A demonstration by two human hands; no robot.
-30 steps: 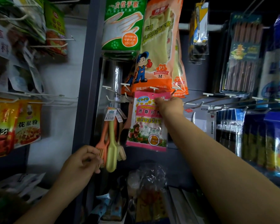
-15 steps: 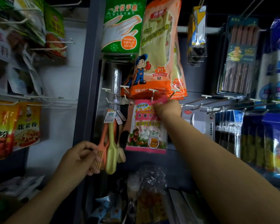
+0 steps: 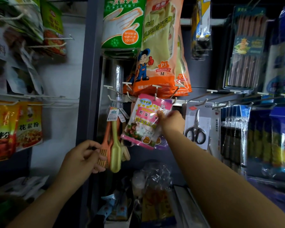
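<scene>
The left hand point(image 3: 84, 159), forearm raised, curls its fingers round the head of the hanging orange brush point(image 3: 105, 145). The right arm stretches upward; the right hand point(image 3: 171, 122) pinches the pink packet point(image 3: 143, 127), tilted just below a peg hook point(image 3: 156, 91).

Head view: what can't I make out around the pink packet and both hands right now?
All in the head view:
Pink packet hang hole: too small to tell whether it sits on the hook.
Right hand fingers: hidden behind the packet; only the thumb shows.
Left hand grip: curled fingers hide whether it pinches the orange brush or only touches it.
Bags on the upper-left pegs: motion-blurred, print unreadable.
</scene>
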